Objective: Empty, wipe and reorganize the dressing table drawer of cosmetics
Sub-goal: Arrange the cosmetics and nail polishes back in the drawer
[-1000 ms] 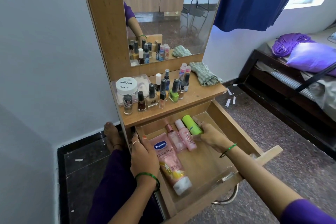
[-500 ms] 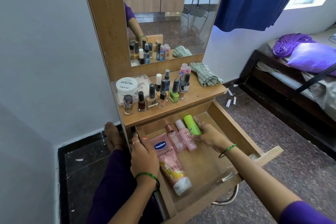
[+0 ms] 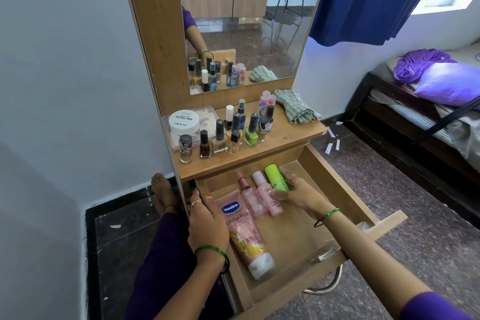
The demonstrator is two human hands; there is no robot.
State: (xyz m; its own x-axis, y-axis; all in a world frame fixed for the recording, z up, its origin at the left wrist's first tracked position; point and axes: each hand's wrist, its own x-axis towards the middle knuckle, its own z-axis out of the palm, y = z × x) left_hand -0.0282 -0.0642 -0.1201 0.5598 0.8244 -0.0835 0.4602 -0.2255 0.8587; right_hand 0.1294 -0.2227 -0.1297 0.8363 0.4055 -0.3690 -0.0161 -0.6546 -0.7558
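Note:
The wooden drawer (image 3: 335, 179) of the dressing table is pulled open. Inside lie a pink Vaseline tube (image 3: 246, 234), a clear pink bottle (image 3: 250, 199), a pink bottle (image 3: 267, 196) and a green bottle (image 3: 275, 176), side by side at the back. My right hand (image 3: 301, 193) holds the lower end of the green bottle, fingers around it. My left hand (image 3: 207, 223) grips the drawer's left wall. Several nail polish bottles (image 3: 220, 138) and a white nail polish jar (image 3: 184, 121) stand on the tabletop.
A folded green checked cloth (image 3: 296, 109) lies at the tabletop's right end, under the mirror (image 3: 246, 21). A clear flat box (image 3: 205, 117) sits beneath the jar. A bed (image 3: 428, 112) stands to the right; paper scraps (image 3: 332, 143) lie on the floor. My foot (image 3: 162, 192) is left of the table.
My right hand has shifted the green bottle slightly farther back in the drawer. The left hand has stayed on the drawer wall.

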